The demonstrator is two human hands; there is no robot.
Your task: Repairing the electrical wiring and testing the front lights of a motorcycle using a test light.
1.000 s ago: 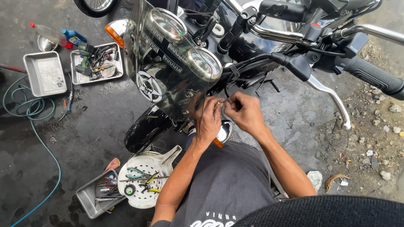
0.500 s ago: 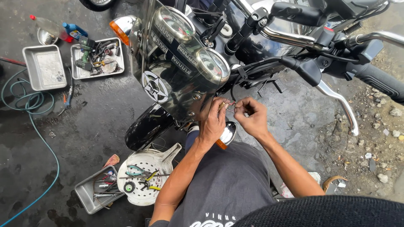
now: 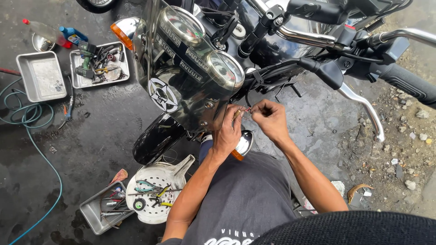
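Landmark: motorcycle windshield [image 3: 181, 86], dark tinted, with a white emblem; all places are given from it.
Left hand [image 3: 228, 131]: just below the windshield's lower right corner, fingers pinched together on thin wires [image 3: 245, 111].
Right hand [image 3: 271, 119]: right of the windshield's lower edge, fingertips closed on the same wires from the other side, nearly touching the left hand.
Wires: small, reddish, between the two hands, under the gauges; detail too fine to tell more.
Turn signal [image 3: 241, 146]: chrome with orange lens, directly beneath the hands, below the windshield.
Gauges [image 3: 225, 69]: two round dials behind the windshield's top.
Brake lever [image 3: 363, 106]: chrome, well to the right of the windshield.
Front fender [image 3: 156, 138]: black, below the windshield.
Tool trays [image 3: 41, 75]: two metal trays on the wet floor, far left of the windshield.
White cover [image 3: 156, 193]: round, on the floor below the windshield, pliers lying on it.
Hose [image 3: 27, 131]: green, coiled at far left.
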